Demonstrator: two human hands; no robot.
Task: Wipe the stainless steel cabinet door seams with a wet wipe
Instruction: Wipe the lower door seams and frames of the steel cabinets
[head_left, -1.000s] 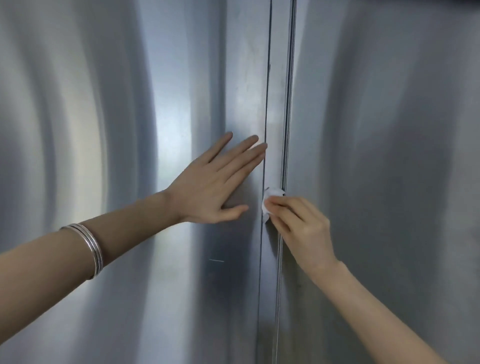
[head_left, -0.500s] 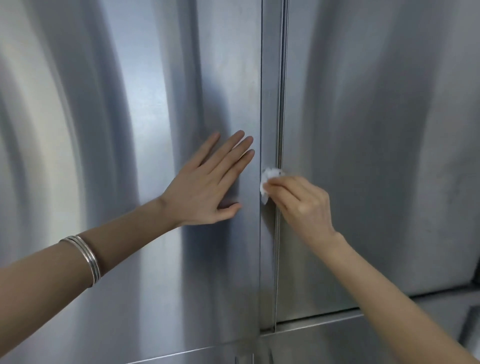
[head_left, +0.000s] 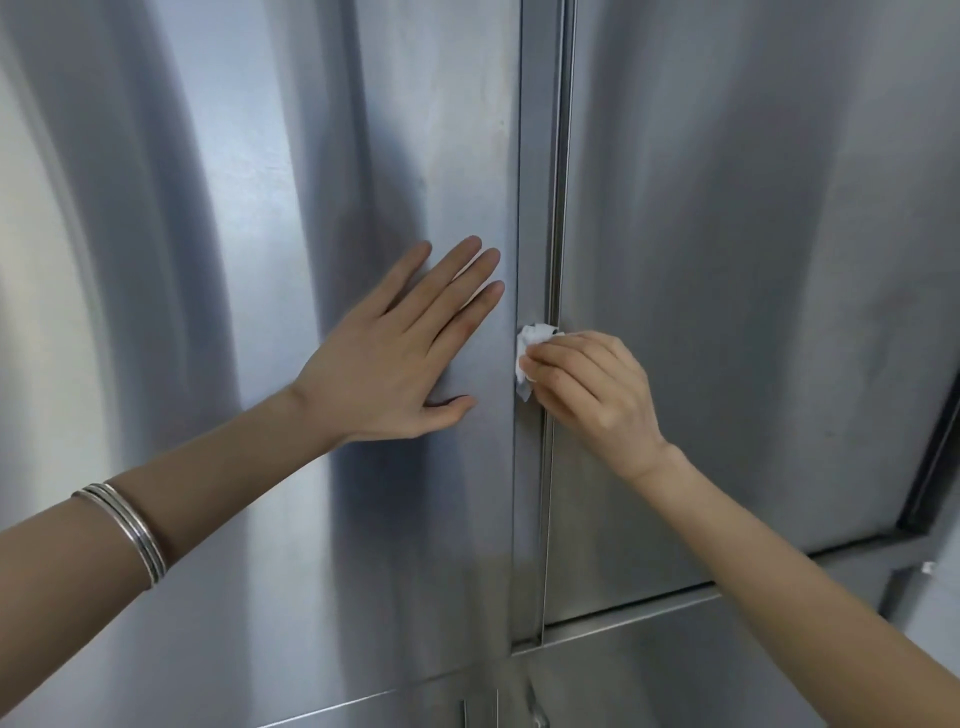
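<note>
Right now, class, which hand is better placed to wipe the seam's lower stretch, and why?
Right hand: it pinches the wet wipe against the seam. The left hand lies flat on the left door, holding nothing.

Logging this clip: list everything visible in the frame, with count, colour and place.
left cabinet door: one, steel grey, fills the left half
right cabinet door: one, steel grey, fills the right half
door seam: one, darker grey, vertical between the doors
lower panel: one, steel grey, beneath the doors
wet wipe: one, white, crumpled against the seam
bangles: a few thin bands, silver, left forearm
left hand: one, flat on the left door
right hand: one, pinching the wipe
</note>
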